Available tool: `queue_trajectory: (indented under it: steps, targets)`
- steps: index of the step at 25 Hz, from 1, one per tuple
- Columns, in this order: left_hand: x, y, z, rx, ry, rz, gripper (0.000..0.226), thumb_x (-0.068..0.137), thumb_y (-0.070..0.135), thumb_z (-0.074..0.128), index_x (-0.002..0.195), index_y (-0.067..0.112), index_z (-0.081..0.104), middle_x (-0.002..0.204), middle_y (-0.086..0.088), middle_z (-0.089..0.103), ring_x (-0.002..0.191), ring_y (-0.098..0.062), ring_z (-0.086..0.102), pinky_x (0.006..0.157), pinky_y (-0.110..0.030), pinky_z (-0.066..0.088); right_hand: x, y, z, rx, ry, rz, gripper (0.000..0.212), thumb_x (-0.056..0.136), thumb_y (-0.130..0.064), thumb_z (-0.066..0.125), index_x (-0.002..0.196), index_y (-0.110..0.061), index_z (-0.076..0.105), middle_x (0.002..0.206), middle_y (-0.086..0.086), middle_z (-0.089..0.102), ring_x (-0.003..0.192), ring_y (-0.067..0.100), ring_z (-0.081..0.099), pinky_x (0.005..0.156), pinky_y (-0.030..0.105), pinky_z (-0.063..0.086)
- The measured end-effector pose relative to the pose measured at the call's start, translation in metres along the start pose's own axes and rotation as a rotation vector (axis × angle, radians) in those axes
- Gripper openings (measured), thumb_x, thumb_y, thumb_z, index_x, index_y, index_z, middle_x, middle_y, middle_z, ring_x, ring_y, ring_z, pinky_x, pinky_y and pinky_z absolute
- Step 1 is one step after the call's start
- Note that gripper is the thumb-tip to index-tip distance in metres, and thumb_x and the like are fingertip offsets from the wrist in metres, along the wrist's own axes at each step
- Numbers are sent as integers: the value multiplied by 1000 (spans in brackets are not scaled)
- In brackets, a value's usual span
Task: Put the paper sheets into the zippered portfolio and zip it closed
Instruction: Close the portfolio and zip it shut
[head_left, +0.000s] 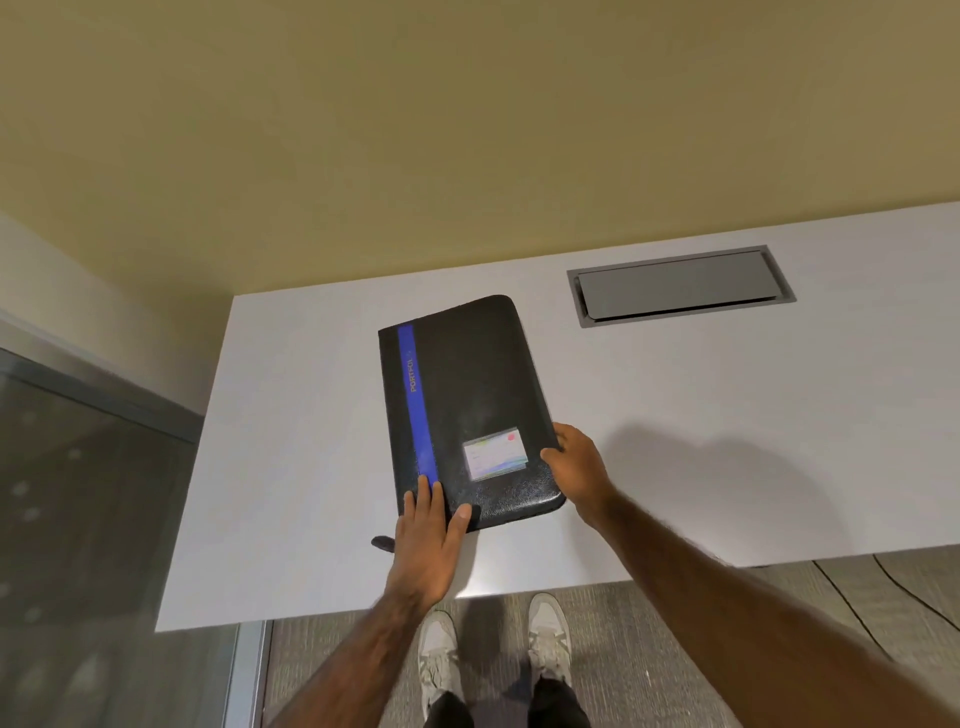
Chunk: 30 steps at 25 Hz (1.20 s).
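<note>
Lying flat on the white tabletop, the black portfolio is turned slightly askew, its long side running away from the person. Its cover is down, so whatever it holds is hidden. I cannot tell from this view whether the zip is run fully round.

A blue stripe with lettering runs along the cover near its left edge, and a small clear card pocket with a pale card in it sits toward the near right corner. A short dark tab sticks out onto the tabletop at the near left corner.

The left hand rests flat on that near left corner, fingers straight and spread over the foot of the stripe. The right hand grips the right edge close to the near corner — thumb on the cover, fingers curled at the side.

Farther back and to the right, well apart from the portfolio, a grey hatch is set into the tabletop, its lid down. Below the near edge, pale shoes stand on grey carpet, where a thin dark cable trails at the right.
</note>
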<state>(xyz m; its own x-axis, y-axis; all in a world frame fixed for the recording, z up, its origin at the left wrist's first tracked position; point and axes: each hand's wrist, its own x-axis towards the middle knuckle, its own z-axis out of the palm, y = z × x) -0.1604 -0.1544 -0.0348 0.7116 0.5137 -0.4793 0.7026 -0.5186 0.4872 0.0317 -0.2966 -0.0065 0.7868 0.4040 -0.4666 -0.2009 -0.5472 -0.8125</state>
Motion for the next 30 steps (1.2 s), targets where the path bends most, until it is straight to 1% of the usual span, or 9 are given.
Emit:
queue_trajectory:
  steps: [4, 7, 11, 14, 17, 20, 24, 27, 30]
  targets:
    - [2, -1, 7, 126, -25, 19, 80, 102, 62, 25, 163, 14, 4, 170, 0, -11, 157, -26, -11, 126, -43, 2, -1, 15, 8, -80, 12, -24, 37, 91, -6, 54, 127, -13, 60, 121, 9, 69, 107, 30, 66, 93, 43, 57]
    - [0, -7, 4, 183, -10, 84, 70, 106, 42, 36, 163, 15, 6, 169, 0, -8, 158, -26, -7, 127, -41, 4, 0, 23, 17, -327, 21, -87, 44, 91, -15, 64, 133, -10, 51, 129, 11, 60, 118, 30, 57, 100, 48, 52]
    - [-8, -34, -17, 174, 111, 123, 62, 99, 5, 46, 158, 18, 32, 167, -2, 25, 152, -25, 28, 126, -38, 19, -4, 28, 21, -536, 43, -94, 51, 89, -19, 66, 135, -10, 44, 132, 12, 53, 124, 30, 51, 102, 50, 50]
    - [-18, -58, -36, 172, 164, 150, 53, 89, 5, 55, 137, 26, 57, 138, 4, 60, 119, -19, 59, 107, -32, 44, -22, 33, 33, -541, 174, -97, 46, 92, -17, 60, 136, -11, 48, 141, 12, 52, 129, 33, 50, 108, 51, 46]
    - [-25, -73, -45, 131, 118, 182, 46, 86, 6, 56, 124, 30, 67, 119, 9, 70, 104, -13, 65, 94, -25, 51, -51, 36, 60, -524, 237, -205, 42, 91, -15, 63, 133, -13, 56, 148, 10, 48, 137, 30, 44, 113, 47, 38]
    - [-28, -87, -46, 156, 87, 208, 47, 88, 5, 55, 131, 19, 67, 129, 2, 67, 116, -17, 63, 107, -29, 46, -77, 41, 93, -521, 193, -325, 33, 86, -10, 69, 118, -12, 62, 130, 10, 59, 120, 28, 56, 98, 39, 51]
    - [-25, -96, -45, 224, 86, 236, 33, 91, 21, 65, 123, 24, 71, 118, 6, 68, 105, -17, 62, 97, -28, 47, -94, 38, 140, -500, -12, -222, 17, 91, -26, 69, 103, -14, 66, 104, 2, 67, 89, 12, 57, 75, 23, 46]
    - [-20, -91, -44, 250, 93, 215, 25, 90, 30, 69, 113, 28, 76, 106, 8, 72, 98, -17, 63, 88, -30, 48, -98, 33, 170, -400, -117, -21, 26, 87, -36, 71, 104, -16, 69, 102, -1, 70, 89, 15, 64, 76, 27, 49]
    - [-16, -84, -43, 208, 100, 155, 15, 85, 29, 71, 96, 27, 80, 95, 8, 74, 91, -18, 64, 80, -29, 47, -99, 31, 191, -378, -147, 50, 19, 85, -39, 71, 79, -22, 63, 78, -4, 64, 73, 16, 60, 73, 34, 52]
